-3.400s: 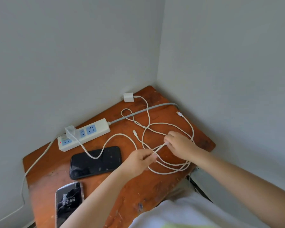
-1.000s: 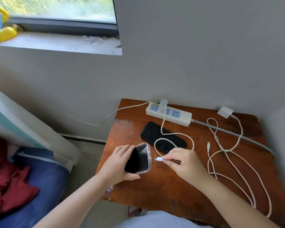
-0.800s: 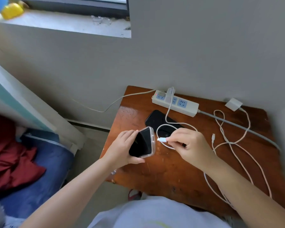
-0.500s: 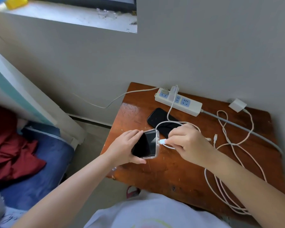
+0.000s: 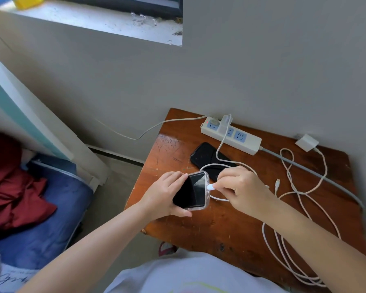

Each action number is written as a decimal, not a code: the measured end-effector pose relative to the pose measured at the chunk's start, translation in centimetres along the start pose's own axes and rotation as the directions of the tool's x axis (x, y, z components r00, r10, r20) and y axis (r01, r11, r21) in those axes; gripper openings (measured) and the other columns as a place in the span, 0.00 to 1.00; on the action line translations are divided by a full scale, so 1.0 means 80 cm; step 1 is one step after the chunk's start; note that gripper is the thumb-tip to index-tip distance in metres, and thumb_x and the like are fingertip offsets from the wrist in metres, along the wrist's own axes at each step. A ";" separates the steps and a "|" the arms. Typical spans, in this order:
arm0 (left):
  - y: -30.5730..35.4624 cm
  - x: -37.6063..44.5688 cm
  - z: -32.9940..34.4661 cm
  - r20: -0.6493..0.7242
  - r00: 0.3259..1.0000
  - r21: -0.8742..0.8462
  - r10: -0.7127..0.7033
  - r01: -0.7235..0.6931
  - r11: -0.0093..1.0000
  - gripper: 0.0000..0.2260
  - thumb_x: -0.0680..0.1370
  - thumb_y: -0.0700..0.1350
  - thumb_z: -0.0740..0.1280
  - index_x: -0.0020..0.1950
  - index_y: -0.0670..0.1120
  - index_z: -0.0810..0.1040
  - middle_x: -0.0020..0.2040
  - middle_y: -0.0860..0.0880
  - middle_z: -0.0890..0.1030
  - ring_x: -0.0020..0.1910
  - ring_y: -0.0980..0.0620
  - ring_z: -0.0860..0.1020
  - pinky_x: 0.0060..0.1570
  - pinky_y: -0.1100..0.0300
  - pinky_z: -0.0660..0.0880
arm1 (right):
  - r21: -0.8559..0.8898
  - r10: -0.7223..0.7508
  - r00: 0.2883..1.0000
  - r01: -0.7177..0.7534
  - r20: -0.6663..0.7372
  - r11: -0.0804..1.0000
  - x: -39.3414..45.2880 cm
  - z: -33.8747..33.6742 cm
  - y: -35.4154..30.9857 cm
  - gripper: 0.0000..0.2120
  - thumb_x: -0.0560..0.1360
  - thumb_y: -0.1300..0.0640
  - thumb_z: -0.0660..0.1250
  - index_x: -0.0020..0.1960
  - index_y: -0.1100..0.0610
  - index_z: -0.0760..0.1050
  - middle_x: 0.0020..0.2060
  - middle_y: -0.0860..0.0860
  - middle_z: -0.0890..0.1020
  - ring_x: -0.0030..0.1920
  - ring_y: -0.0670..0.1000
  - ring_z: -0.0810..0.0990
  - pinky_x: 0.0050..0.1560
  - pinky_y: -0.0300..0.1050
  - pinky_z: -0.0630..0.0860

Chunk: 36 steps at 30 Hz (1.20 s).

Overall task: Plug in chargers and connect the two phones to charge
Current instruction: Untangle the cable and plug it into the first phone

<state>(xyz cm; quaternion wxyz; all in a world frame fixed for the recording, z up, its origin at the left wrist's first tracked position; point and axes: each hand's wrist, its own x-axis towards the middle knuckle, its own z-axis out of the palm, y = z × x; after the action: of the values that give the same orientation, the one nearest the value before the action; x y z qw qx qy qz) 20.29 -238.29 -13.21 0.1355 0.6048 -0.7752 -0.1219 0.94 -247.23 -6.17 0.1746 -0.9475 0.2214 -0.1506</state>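
My left hand holds a phone in a clear case above the wooden table, screen dark. My right hand pinches the white cable plug against the phone's right end. That cable runs back to a white charger standing in the power strip. A second, black phone lies flat behind my hands, the cable crossing it. Another white charger lies loose at the back right, its long cable coiled on the table with its free plug near my right wrist.
The table stands in a wall corner, and the strip's grey lead runs along its right side. A bed with a blue sheet and red cloth is at the left. A window sill is above.
Earlier both hands worked on the tangled cable. My left hand then lifted the cased phone, and my right hand brought the plug from a gap up against the phone's end.
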 end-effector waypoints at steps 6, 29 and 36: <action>-0.001 -0.001 0.009 0.046 0.999 0.006 -0.020 0.020 1.000 0.38 0.58 0.57 0.77 0.58 0.33 0.73 0.51 0.36 0.81 0.52 0.35 0.78 0.45 0.43 0.78 | 0.047 0.059 0.998 -0.060 0.032 0.997 -0.012 0.013 0.000 0.05 0.61 0.70 0.74 0.36 0.64 0.81 0.29 0.58 0.83 0.31 0.53 0.81 0.34 0.40 0.79; -0.061 0.078 -0.018 0.829 0.521 0.233 0.204 -0.652 0.721 0.31 0.74 0.36 0.66 0.72 0.49 0.56 0.75 0.47 0.56 0.74 0.45 0.46 0.71 0.48 0.44 | -0.010 0.634 0.744 -0.647 0.210 0.762 -0.047 0.074 0.053 0.13 0.76 0.57 0.60 0.59 0.58 0.73 0.59 0.54 0.76 0.58 0.51 0.75 0.52 0.37 0.72; -0.045 0.036 0.010 0.499 0.864 0.225 -0.062 -0.061 0.972 0.26 0.76 0.38 0.59 0.72 0.49 0.55 0.76 0.48 0.52 0.74 0.48 0.43 0.71 0.50 0.39 | -0.034 0.631 0.727 -0.648 0.270 0.761 -0.049 0.086 0.037 0.10 0.76 0.55 0.61 0.53 0.57 0.77 0.51 0.53 0.80 0.43 0.46 0.76 0.33 0.27 0.65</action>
<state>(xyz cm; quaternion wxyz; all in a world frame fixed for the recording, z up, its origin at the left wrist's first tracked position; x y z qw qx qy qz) 22.60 -241.93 -15.07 -0.1432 0.5640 -0.7923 -0.1835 -1.01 -246.09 -14.29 0.2730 -0.8186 0.5038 0.0400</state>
